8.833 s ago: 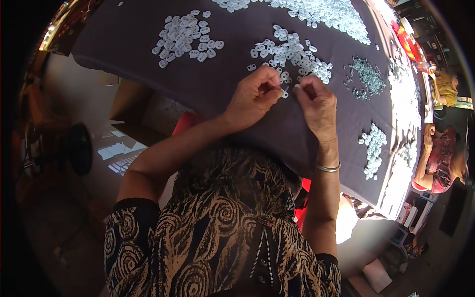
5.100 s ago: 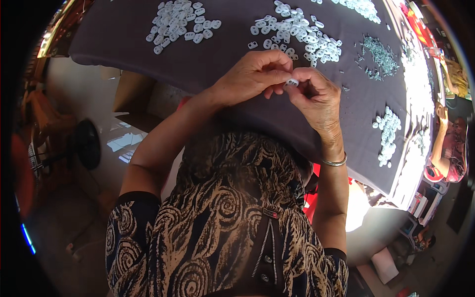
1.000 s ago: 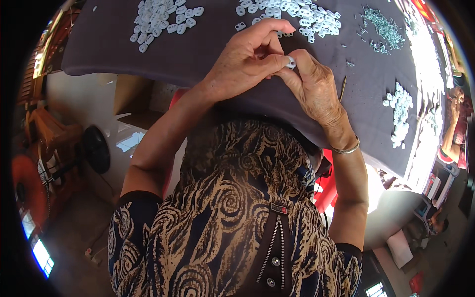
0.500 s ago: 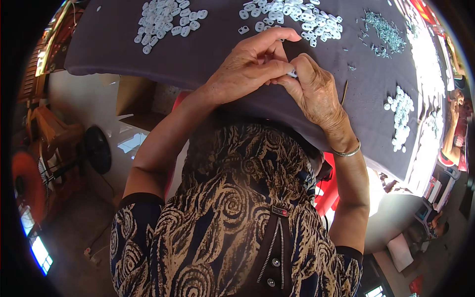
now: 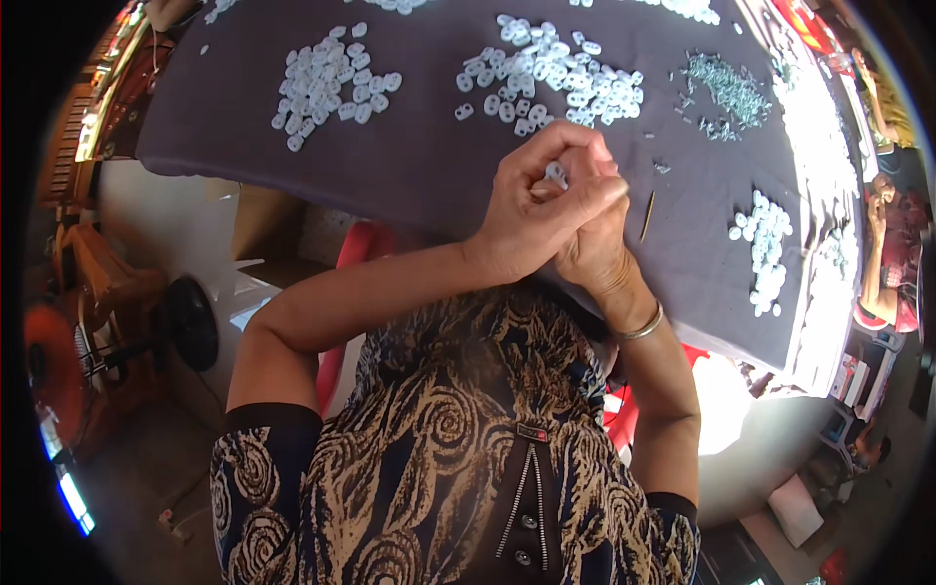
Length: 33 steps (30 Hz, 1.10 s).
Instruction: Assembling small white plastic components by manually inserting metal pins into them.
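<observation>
My left hand (image 5: 531,210) is closed, its index finger and thumb curled into a loop. Inside that loop shows a small white two-hole plastic piece (image 5: 557,175). Pressed against its underside is my right hand (image 5: 597,249), whose fingers are mostly hidden behind the left thumb. Both hands are above the near edge of the dark-covered table (image 5: 409,175). Just beyond them lies a pile of white two-hole pieces (image 5: 556,73), and another pile of such pieces (image 5: 327,86) is to the left. A thin brass-coloured rod (image 5: 647,216) rests on the cloth beside my right hand.
A heap of small metallic bits (image 5: 729,90), perhaps springs, lies at the far right. Smaller white pieces (image 5: 763,244) lie nearer the right edge, in front of bright sunlight. Another person's arm (image 5: 875,234) shows beyond. A cardboard box (image 5: 268,224) and a black fan (image 5: 190,310) stand left.
My hands have come together, the left now folded over the right, where before their fingertips met at a white piece. The view has shifted, showing more of the table's far side.
</observation>
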Motion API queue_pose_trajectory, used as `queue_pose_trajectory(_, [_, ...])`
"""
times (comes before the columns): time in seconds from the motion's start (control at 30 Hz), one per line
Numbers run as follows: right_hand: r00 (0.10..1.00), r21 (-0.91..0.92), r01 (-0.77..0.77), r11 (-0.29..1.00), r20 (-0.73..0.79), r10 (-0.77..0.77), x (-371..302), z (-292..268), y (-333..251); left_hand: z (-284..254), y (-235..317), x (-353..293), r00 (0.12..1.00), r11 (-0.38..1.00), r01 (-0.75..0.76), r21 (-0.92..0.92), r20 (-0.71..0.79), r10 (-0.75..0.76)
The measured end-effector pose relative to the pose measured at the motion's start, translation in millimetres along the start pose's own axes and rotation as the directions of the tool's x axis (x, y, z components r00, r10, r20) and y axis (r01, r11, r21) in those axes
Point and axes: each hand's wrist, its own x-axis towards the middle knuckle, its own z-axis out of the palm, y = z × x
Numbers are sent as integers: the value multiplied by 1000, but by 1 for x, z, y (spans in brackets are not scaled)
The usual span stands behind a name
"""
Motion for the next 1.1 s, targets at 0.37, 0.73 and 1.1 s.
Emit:
queue_pose_trajectory(0.37, [986, 22, -164, 986, 35, 163, -21, 14, 30, 20, -18, 13, 961, 956, 35, -290, -254, -112])
queue_pose_trajectory(0.73, [993, -33, -110, 993, -53, 108, -16, -1, 16, 28, -11, 13, 964, 967, 41, -253, -243, -105])
queue_pose_trajectory(1.1, [982, 35, -188, 982, -19, 188, -16, 0, 20, 26, -18, 16, 956, 958, 34, -283, -269, -114])
